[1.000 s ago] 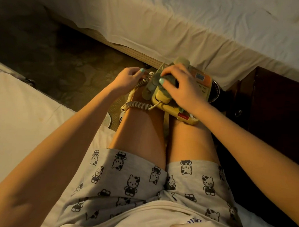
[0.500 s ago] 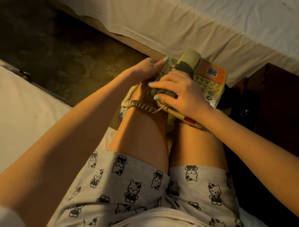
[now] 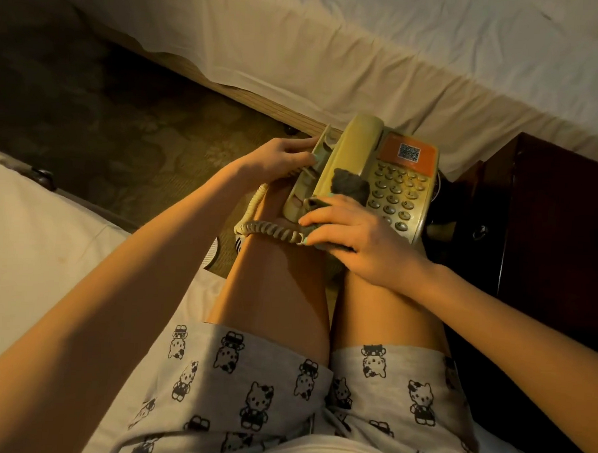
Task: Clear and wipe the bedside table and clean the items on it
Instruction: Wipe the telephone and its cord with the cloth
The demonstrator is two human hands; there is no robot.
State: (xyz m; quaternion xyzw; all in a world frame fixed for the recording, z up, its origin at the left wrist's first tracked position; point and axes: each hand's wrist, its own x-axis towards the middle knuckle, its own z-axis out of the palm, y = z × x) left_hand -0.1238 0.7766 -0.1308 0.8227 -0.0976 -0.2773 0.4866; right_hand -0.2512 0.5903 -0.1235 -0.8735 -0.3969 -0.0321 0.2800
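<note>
— Under the right hand [image 3: 352,228], what is that dark fuzzy thing?
— It is a cloth [image 3: 349,185], grey and woolly and bumpy. The fingers curl over it and grip it. Some of it pokes out past the fingertips, onto the handset [image 3: 354,150].
— Where is the phone [image 3: 378,175]?
— It sits on the person's bare legs [image 3: 281,287], between the two hands. It is old yellow plastic, smooth and a bit shiny. The handset is long with round ends.
— What does the left hand [image 3: 280,157] do?
— It holds the phone's side. Its fingers bend round that edge.
— What is by the right hand's fingertips?
— A curly cord [image 3: 270,230], springy like a coil. It loops across towards the left wrist.
— And past the right knuckles?
— Rows of little round grey buttons [image 3: 391,196], then a flat orange sticker [image 3: 408,152] with a black and white square on it.
— Where is the bedside table [image 3: 558,210]?
— Out beyond the right wrist. It is dark, hard, shiny wood with straight edges.
— What else?
— A white crinkly sheet [image 3: 366,58] lies far past both hands. Soft grey shorts [image 3: 266,396] with little cats are back behind both wrists.
</note>
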